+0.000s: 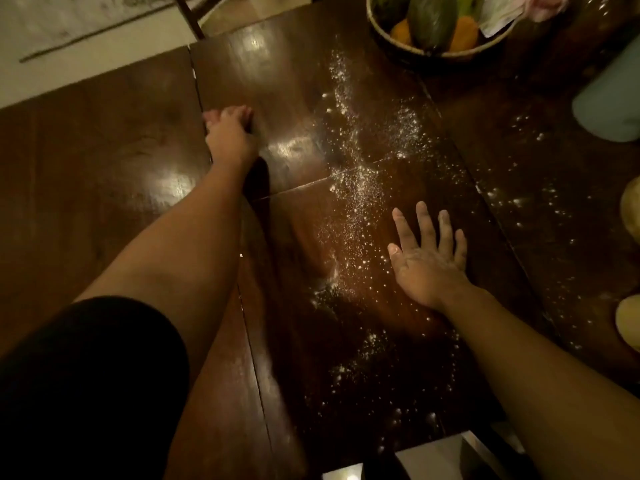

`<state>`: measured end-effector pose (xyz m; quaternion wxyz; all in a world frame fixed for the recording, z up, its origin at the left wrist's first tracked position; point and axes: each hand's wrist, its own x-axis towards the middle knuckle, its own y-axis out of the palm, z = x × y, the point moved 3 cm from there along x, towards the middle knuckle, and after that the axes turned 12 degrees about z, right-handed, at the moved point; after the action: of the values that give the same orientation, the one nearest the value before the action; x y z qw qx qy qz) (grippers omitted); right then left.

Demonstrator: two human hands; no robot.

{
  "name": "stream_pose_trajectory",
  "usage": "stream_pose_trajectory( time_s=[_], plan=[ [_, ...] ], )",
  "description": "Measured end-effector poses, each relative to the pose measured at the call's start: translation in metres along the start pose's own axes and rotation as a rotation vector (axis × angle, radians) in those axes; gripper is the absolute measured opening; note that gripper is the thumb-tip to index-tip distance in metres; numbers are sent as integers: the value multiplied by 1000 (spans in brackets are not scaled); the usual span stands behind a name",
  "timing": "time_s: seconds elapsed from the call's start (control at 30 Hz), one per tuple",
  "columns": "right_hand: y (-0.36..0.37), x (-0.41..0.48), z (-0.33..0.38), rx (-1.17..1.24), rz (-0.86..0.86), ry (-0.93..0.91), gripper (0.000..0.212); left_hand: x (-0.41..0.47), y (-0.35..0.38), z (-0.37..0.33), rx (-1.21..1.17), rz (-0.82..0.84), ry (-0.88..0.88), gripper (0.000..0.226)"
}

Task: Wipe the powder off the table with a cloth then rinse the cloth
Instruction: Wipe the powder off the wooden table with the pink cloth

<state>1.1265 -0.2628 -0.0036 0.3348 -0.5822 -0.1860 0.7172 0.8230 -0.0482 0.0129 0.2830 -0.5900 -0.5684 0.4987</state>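
Seen from above, looking down along two bare forearms onto a dark, glossy wooden bench [284,98] in dim warm light. White powder [356,188] scattered in a loose band running from 12 o'clock near a fruit basket down toward 6 o'clock at the near edge, thickest around the middle, with finer specks trailing off toward 3 o'clock. Right hand [427,256] at about 4 o'clock from the centre, palm down on or just above the wood, fingers spread wide and holding nothing, a pale dusting across its back, just beside the powder band. Left hand [228,133] stretched out toward 10 o'clock, fingers curled downward near a seam between two boards; whether anything is pinched there cannot be told. Black sleeve [86,382] covering the left upper arm at 8 o'clock. Woven basket [433,51] at 1 o'clock holding green and orange fruit. Pale blue-green rounded object [613,105] at 3 o'clock, cut off by the frame edge. Light floor visible past the bench at 11 o'clock. No cloth in view.
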Motion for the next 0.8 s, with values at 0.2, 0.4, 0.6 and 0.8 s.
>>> stream_pose_trajectory(
  time_s=[0.2,0.4,0.6,0.8],
  plan=[
    [1,0,0,6,-5,0,61,-101,25,-7,52,207,496,61],
    [-1,-1,1,24,-7,-2,61,-140,26,52,183,237,615,70],
    [1,1,0,5,-31,16,62,-93,23,6,-50,-33,109,73],
    [1,0,1,4,-43,24,62,-192,73,-48,-23,227,697,59]
  ],
)
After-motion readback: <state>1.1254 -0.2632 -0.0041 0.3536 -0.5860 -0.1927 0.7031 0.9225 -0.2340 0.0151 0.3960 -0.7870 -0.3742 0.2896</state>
